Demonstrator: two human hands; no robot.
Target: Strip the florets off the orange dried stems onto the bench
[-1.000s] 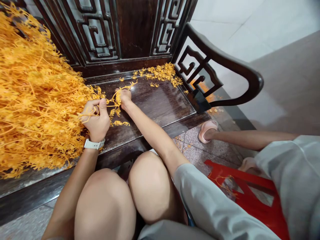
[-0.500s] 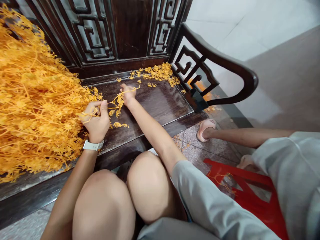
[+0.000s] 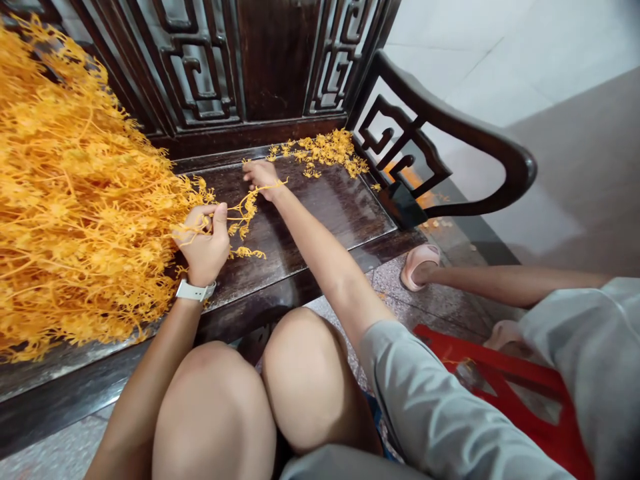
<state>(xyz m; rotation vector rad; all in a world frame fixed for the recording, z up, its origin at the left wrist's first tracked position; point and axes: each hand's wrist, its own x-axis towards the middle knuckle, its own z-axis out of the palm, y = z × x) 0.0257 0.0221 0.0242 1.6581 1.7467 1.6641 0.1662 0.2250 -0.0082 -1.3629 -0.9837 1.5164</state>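
Observation:
My left hand (image 3: 204, 245), with a pale watch on its wrist, is closed around a thin orange plastic flower stem (image 3: 243, 208). The stem's branches and small florets stick out to the right, and its tip crosses in front of my right wrist. My right hand (image 3: 262, 175) is stretched over the dark wooden seat with its fingers apart. One small orange floret (image 3: 245, 161) lies beside its fingertips. A loose cluster of orange florets (image 3: 330, 148) is spread along the back right corner. Another short orange sprig (image 3: 247, 253) rests right of my left hand.
A big heap of orange artificial flowers (image 3: 85, 220) covers the left of the wooden bench (image 3: 320, 207). The bench has a carved back and a curved armrest (image 3: 480, 150). A person's slippered foot (image 3: 419, 267) and a red plastic stool (image 3: 565, 400) are on the right.
My right hand has moved slightly up toward the single floret near the seat's back edge. My left hand keeps hold of the stem. The whole view has shifted a little.

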